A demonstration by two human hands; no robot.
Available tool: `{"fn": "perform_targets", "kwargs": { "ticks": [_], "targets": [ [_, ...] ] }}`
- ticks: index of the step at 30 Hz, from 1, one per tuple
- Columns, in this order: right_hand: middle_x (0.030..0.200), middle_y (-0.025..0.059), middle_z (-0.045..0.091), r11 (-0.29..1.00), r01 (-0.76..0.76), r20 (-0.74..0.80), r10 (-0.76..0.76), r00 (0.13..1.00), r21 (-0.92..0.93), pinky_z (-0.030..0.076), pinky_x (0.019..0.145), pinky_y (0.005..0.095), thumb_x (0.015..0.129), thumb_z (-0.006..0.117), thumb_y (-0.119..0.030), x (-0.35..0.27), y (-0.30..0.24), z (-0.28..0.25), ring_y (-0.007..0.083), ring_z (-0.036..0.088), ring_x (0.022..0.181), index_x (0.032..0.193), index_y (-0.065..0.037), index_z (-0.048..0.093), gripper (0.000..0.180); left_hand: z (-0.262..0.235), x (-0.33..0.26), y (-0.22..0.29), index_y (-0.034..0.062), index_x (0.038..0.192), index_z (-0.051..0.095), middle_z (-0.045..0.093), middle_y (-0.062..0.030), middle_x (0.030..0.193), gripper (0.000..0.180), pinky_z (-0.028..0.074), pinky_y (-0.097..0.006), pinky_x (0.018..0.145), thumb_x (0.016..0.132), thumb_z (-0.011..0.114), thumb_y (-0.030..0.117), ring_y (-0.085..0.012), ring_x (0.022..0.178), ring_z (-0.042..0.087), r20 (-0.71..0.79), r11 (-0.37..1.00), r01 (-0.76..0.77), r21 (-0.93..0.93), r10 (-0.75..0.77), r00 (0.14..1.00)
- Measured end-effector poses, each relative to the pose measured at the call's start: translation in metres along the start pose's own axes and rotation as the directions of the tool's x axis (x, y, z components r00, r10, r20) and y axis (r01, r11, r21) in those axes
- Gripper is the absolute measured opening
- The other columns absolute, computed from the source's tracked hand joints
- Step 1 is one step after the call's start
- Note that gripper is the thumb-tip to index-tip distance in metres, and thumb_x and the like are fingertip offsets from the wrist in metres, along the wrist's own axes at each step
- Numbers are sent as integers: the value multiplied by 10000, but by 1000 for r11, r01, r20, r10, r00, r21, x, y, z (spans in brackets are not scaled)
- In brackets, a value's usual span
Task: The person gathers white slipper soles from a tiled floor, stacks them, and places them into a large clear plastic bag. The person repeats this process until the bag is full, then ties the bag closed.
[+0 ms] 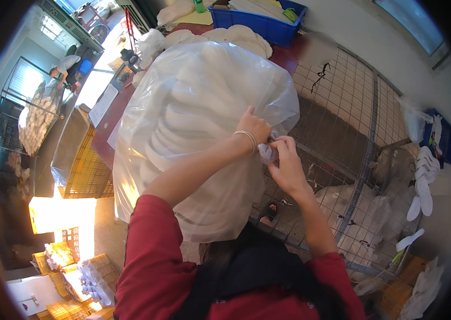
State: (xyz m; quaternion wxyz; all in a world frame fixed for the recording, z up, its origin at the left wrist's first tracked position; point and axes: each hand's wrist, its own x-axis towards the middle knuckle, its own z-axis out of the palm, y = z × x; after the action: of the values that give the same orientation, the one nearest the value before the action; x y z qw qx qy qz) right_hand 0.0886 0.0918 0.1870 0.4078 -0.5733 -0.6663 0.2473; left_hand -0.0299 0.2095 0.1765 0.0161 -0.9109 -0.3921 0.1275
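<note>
A big clear plastic bag, packed with stacked, curved white pieces, lies in front of me and fills the middle of the view. My left hand crosses over it and closes around the gathered mouth of the bag at its right side. Close beside it, my right hand has thumb and fingers pinched on the twisted plastic end. Both hands nearly touch each other there. Part of the left fingers is hidden behind the wrist and the bunched plastic.
A wire mesh rack stands along the right, with white insoles hanging beyond it. A blue crate sits on the dark red table behind the bag. Yellow crates stand at left. Another person bends over far left.
</note>
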Motion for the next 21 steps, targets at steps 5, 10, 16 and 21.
{"fn": "perform_targets", "kwargs": {
  "ticks": [5, 10, 16, 21],
  "targets": [
    [904, 123, 661, 991, 108, -64, -103, 993, 74, 501, 713, 374, 831, 668, -73, 48, -76, -28, 272, 649, 819, 881, 6, 631, 101, -19, -47, -6, 117, 927, 685, 634, -93, 1047, 150, 355, -413, 1005, 792, 621, 107, -233, 1068, 573, -172, 969, -66, -239, 24, 985],
    [833, 152, 684, 881, 237, 301, -115, 947, -410, 494, 689, 425, 879, 632, -336, 121, -120, 65, 337, 651, 789, 830, -27, 674, 316, -25, -239, -63, 24, 1226, 550, 622, -108, 1117, 304, 465, -365, 898, 949, 567, 147, -246, 1108, 571, -275, 358, -216, -908, -121, 954],
    [785, 134, 679, 847, 362, 432, -179, 884, -389, 495, 676, 408, 856, 652, -302, 145, -59, 134, 297, 660, 724, 826, -45, 697, 263, 85, -410, -17, 4, 1220, 589, 681, -105, 1084, 504, 538, -279, 730, 1033, 409, 436, -158, 941, 658, 415, -410, 504, -761, 289, 863],
    [668, -31, 577, 783, -402, 502, 134, 854, 475, 380, 531, 237, 912, 636, -254, 168, -58, 117, 49, 486, 564, 809, -102, 653, 184, 181, -345, 98, 6, 1445, 343, 556, -163, 1327, 766, 510, -381, 922, 985, 330, 618, -282, 1154, 580, 554, -922, -64, -382, -284, 782]
  ]
}}
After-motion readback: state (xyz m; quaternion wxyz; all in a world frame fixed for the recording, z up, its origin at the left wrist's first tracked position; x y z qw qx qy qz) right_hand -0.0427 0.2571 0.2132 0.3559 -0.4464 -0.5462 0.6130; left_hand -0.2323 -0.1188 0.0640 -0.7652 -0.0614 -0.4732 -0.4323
